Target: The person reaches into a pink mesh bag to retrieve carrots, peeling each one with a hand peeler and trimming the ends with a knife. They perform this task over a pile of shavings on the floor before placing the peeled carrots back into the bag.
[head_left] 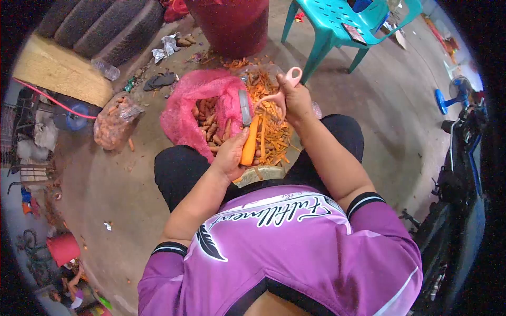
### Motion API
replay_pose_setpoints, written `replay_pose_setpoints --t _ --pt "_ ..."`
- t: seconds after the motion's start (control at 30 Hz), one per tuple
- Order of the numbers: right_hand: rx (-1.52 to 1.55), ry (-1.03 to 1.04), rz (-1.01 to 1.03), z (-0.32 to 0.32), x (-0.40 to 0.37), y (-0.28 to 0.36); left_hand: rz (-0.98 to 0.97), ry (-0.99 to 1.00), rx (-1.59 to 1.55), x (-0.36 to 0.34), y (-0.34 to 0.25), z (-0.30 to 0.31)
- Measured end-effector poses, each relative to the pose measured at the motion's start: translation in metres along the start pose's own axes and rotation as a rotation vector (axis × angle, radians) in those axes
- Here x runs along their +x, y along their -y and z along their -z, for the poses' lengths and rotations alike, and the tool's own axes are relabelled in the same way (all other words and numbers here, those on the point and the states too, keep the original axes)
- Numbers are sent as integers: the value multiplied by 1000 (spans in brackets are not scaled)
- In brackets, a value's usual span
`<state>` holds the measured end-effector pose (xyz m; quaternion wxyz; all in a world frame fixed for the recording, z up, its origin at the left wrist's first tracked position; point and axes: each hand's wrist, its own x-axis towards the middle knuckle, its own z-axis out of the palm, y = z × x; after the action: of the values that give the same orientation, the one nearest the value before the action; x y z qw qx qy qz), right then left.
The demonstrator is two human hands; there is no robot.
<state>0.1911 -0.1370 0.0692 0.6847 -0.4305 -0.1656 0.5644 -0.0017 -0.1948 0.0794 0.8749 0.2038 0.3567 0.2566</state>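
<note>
My left hand [232, 156] is closed around the lower end of a bright orange, peeled carrot [251, 141], which points up and away from me. In my right hand [298, 100] is a pink peeler [272, 98] with a ring-shaped handle end, its head near the upper part of the carrot. Orange peelings [274, 131] lie in a heap between my knees, beneath both hands. To the left of the heap, a pink mesh sack [182, 113] stands open with unpeeled carrots [208, 124] inside. A grey strip [244, 105] lies along the sack's right edge.
A clear bag of carrots [113, 124] stands on the floor at left. Ahead are a dark red tub [232, 26] and a teal plastic chair [329, 26] with a phone [354, 33] on it. Tyres [105, 31] fill the upper left; a motorcycle [453, 195] stands at right. Another person [74, 289] is at lower left.
</note>
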Motion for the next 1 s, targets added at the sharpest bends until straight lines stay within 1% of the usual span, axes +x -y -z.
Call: replay_pose_setpoints --t 0.03,0.13,0.17,0.23,0.27,0.3,0.4,0.43,0.53,0.6,0.67,0.7,0.73,0.8,0.83,0.93,0.97,1.0 --pt "-35 -23 37 -8 -7 -4 -5 -33 17 2 0 0" --pt "-156 0 56 -11 -2 -3 -5 21 59 1 -8 -4" --pt "-244 -21 54 -5 11 -5 -25 -15 100 3 -10 -4" --pt "-170 -25 74 -9 25 -3 -61 -89 183 9 -15 -3" --pt "-133 -30 78 -12 29 -2 -84 -94 210 13 -17 0" --pt "-113 5 20 -15 30 -4 -107 -103 234 19 -17 3" --pt "-458 100 24 -28 22 -19 -220 -119 319 34 -14 21" --pt "-424 41 -15 -29 29 -19 -265 -118 349 38 -14 24" --pt "-295 -82 46 -24 63 -23 -232 -158 364 36 -24 20" --pt "-341 -43 -8 -30 61 -21 -264 -192 433 39 -31 16" --pt "-428 19 -51 -52 42 -13 -271 -222 519 43 -36 16" --pt "-512 50 -38 -48 48 -17 -262 -235 572 45 -37 17" --pt "-468 23 -15 -42 57 -16 -253 -248 627 47 -39 18" --pt "-378 -27 35 -33 75 -12 -352 -282 731 48 -40 17" --pt "-294 -13 35 -32 78 -14 -404 -298 783 50 -41 16" --pt "-681 12 -20 -55 45 -7 -631 -352 1132 53 -45 20" --pt "-393 59 -82 -49 49 -21 -646 -389 1168 55 -45 22" --pt "-405 36 -37 -40 59 -30 -662 -427 1203 57 -42 27"
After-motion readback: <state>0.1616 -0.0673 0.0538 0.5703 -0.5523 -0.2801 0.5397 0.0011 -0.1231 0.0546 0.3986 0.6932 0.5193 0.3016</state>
